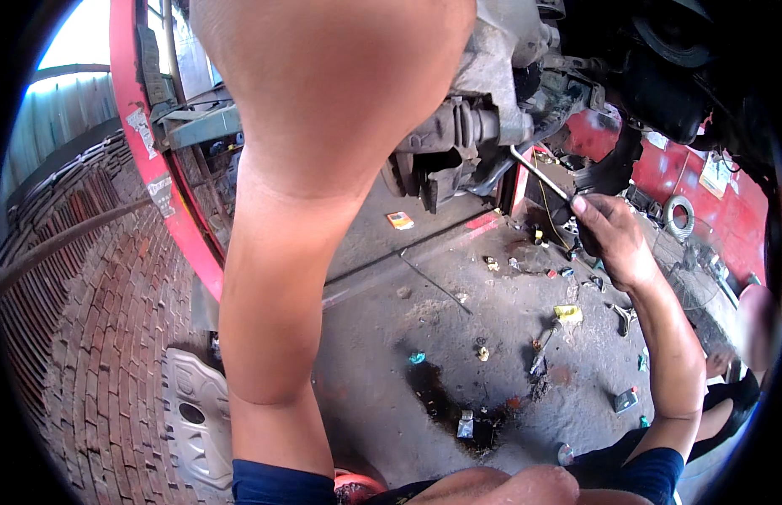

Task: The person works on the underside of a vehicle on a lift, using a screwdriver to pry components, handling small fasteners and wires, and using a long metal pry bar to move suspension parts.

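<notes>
My right hand (611, 231) is closed round a metal rod-like tool (538, 172), which angles up and left to the greasy underside parts (458, 135) of a vehicle overhead, its far end at a metal housing. My left arm (286, 278) rises large through the middle of the view; its hand is out of sight past the top edge, and the arm hides part of the metalwork. Dark components (664, 93) fill the upper right.
A red lift post (134, 126) stands left, beside brickwork (96, 337) and a silver shield plate (197, 446). Below, the stained concrete floor (365, 379) holds scattered small parts and litter. A red panel (664, 168) and ring (678, 219) are right; part of a person (719, 417) shows at the edge.
</notes>
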Tool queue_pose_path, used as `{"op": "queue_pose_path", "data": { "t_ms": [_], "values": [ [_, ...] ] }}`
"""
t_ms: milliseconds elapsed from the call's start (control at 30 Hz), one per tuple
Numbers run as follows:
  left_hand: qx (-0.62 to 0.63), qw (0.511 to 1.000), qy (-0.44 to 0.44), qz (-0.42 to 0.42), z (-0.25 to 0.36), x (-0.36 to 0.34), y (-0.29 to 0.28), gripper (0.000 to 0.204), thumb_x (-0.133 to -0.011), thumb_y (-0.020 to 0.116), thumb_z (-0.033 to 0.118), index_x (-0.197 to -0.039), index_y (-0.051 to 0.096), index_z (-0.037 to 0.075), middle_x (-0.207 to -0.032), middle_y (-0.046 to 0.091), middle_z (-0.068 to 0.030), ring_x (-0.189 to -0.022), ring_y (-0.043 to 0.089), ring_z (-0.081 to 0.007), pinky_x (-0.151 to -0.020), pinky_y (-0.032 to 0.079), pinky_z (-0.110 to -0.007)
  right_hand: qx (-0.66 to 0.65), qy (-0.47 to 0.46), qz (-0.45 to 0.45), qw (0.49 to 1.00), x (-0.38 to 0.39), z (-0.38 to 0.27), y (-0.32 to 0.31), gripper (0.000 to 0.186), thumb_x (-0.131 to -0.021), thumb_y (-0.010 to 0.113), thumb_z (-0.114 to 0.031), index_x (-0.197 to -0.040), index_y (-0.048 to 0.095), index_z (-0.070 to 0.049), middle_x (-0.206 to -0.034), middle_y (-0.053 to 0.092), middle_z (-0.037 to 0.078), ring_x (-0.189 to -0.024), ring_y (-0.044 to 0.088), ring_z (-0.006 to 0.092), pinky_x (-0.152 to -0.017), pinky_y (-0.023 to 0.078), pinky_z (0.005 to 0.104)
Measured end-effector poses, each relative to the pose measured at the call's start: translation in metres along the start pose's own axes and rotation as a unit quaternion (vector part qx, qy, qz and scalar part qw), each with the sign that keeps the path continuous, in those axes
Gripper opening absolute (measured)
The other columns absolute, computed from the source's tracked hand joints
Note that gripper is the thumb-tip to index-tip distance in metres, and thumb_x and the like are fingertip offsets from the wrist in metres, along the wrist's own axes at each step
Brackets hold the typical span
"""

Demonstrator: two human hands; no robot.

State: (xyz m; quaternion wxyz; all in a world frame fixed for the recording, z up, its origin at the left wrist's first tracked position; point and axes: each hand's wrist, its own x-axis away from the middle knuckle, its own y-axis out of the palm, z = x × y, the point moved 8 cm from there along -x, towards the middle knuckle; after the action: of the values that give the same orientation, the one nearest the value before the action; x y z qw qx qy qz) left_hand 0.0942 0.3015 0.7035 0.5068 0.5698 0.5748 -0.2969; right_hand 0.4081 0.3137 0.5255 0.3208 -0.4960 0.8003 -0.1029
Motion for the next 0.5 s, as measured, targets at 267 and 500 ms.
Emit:
{"op": "queue_pose_path", "data": {
  "t_ms": [267,500],
  "values": [
    [0.094,0.995,0.001,0.022,-0.024,0.005,0.010,0.007,-0.089,0.070,0.002,-0.087,0.068,-0.004,-0.070,0.063,-0.0132,-0.060,0.059,-0.0212,-0.059,0.045,-0.031,-0.136,-0.014,0.032,0.990,0.050,0.049,0.005,0.043,-0.103,0.058,-0.043,-0.094,0.066,-0.001,-0.066,0.046,-0.004,-0.060,0.042,0.0069,-0.055,0.029,0.0250],
    [-0.070,0.976,0.181,0.097,-0.001,0.014,-0.005,0.010,-0.085,0.074,0.003,-0.094,0.073,0.000,-0.078,0.068,-0.0153,-0.072,0.066,-0.0320,-0.069,0.051,-0.041,-0.167,-0.021,0.023,0.985,0.120,0.071,0.042,0.037,-0.107,0.057,-0.035,-0.092,0.059,-0.001,-0.072,0.050,-0.002,-0.063,0.046,0.0080,-0.057,0.037,0.0259]
  ]
}}
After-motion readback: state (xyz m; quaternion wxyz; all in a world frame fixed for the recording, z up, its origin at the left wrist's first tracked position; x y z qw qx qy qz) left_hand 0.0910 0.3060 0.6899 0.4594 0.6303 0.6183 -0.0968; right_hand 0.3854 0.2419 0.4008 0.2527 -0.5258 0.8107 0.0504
